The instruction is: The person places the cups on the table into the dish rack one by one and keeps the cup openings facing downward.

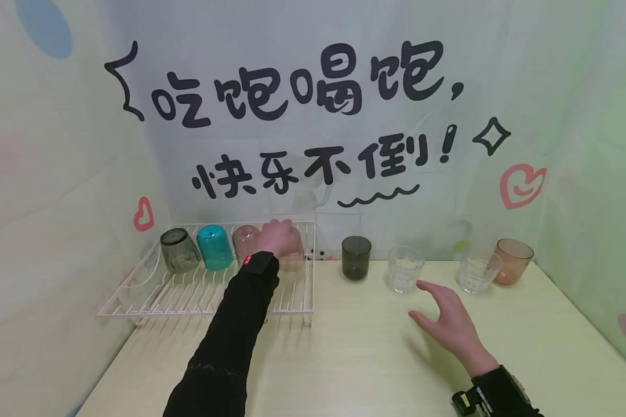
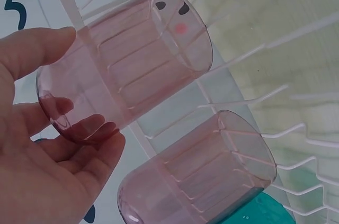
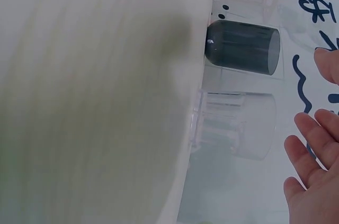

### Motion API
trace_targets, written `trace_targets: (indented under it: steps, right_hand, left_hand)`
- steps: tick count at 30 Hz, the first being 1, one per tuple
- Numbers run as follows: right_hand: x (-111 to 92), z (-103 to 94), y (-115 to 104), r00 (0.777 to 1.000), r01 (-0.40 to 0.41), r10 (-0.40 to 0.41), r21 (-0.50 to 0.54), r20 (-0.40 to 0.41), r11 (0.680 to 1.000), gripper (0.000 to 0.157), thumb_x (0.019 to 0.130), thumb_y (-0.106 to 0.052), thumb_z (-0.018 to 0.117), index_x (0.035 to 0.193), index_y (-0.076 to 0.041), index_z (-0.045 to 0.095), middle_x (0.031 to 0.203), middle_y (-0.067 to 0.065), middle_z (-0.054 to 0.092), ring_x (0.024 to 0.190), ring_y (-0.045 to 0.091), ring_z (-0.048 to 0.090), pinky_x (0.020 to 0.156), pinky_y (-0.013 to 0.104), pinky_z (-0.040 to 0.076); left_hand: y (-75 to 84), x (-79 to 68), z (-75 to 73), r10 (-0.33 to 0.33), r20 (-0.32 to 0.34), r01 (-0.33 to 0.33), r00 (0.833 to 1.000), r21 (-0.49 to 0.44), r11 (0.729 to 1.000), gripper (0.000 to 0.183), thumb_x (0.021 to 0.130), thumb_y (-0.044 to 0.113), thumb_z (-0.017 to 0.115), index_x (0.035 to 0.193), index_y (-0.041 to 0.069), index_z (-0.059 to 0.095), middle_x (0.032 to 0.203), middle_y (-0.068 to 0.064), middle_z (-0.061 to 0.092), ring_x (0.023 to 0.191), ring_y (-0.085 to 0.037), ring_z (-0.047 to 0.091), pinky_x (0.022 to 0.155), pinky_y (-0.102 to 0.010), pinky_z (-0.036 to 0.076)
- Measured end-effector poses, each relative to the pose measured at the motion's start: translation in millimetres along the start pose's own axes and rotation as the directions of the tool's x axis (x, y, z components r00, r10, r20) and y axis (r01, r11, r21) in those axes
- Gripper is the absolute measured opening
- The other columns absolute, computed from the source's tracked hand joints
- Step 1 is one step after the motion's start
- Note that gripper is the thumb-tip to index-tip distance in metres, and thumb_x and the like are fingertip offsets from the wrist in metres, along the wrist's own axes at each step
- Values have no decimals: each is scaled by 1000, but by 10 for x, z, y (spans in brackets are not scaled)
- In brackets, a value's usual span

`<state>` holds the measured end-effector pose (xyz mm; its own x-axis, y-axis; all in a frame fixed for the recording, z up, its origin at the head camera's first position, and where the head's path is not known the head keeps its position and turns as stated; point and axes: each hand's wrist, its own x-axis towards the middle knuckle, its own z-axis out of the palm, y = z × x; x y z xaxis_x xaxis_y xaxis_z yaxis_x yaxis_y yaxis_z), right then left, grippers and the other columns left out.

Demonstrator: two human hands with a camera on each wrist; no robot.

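My left hand (image 1: 275,237) grips the closed end of a pink see-through cup (image 2: 143,49) that stands mouth down at the right of the white wire rack (image 1: 208,313). Thumb and curled fingers lie on either side of its base in the left wrist view. Close beside it is a second pink cup (image 2: 196,166), also mouth down. My right hand (image 1: 451,321) is held over the table, thumb and fingers spread with nothing between them. Nearest to it stands a clear glass (image 1: 406,272), mouth up, just beyond the fingertips.
A teal cup (image 1: 215,249) and a grey cup (image 1: 179,253) fill the rack's left side, upside down. On the table (image 1: 355,359) stand a dark grey cup (image 1: 356,259) beside the rack, another clear glass (image 1: 476,276) and an amber-pink cup (image 1: 515,260) at right. A printed cloth hangs behind.
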<state>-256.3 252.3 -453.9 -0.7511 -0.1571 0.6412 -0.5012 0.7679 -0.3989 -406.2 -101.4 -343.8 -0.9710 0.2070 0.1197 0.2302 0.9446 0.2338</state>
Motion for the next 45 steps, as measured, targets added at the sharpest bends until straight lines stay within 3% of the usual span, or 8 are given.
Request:
trace_targets:
  steps: [12, 23, 28, 36, 42, 45]
  right_hand:
    - [34, 16, -23, 1000, 21, -21, -6, -6, 1000, 59, 69, -20, 76, 122, -3, 55, 117, 11, 59, 107, 27, 49, 91, 45, 38]
    - [124, -10, -20, 999, 45, -45, -31, 3, 999, 59, 70, -21, 76, 122, -2, 54, 117, 12, 58, 108, 28, 49, 92, 46, 39]
    - [162, -26, -42, 998, 60, -60, -34, 1, 998, 60, 70, -21, 76, 122, -3, 54, 118, 12, 58, 108, 28, 50, 92, 46, 38]
    - [200, -26, -42, 998, 53, -53, -46, 19, 997, 60, 70, -23, 75, 123, -3, 54, 119, 12, 58, 109, 29, 49, 93, 47, 38]
    - [210, -25, -37, 999, 41, -39, -54, 30, 998, 62, 70, -24, 75, 123, -1, 53, 120, 14, 57, 109, 31, 49, 92, 48, 38]
    - [210, -25, -38, 999, 34, -33, -53, 35, 998, 62, 70, -24, 75, 124, -1, 53, 120, 14, 57, 110, 31, 49, 92, 48, 38]
  left_hand:
    - [3, -54, -13, 4, -37, -5, 999, -47, 999, 32, 73, 31, 69, 98, 15, 57, 108, -11, 54, 102, -32, 47, 92, -46, 38]
    - [-20, -114, -105, -15, -49, 13, 999, -41, 999, 61, 77, 39, 62, 129, 9, 47, 125, -16, 48, 111, -34, 44, 97, -49, 36]
    - [-10, -142, -138, -3, -42, 2, 999, -34, 999, 62, 80, 38, 59, 133, 8, 45, 127, -16, 47, 112, -33, 43, 98, -48, 35]
    - [28, -169, -153, 11, -38, -12, 999, -28, 1000, 64, 76, 38, 66, 131, 12, 46, 124, -13, 49, 109, -32, 45, 95, -49, 38]
    - [90, -218, -161, 20, -60, -18, 998, 31, 999, 77, 72, 44, 69, 136, 13, 41, 129, -13, 47, 114, -32, 43, 94, -50, 38]
    - [132, -270, -181, 25, -81, -19, 996, 74, 997, 75, 74, 43, 66, 137, 12, 40, 130, -15, 45, 116, -34, 42, 94, -51, 37]
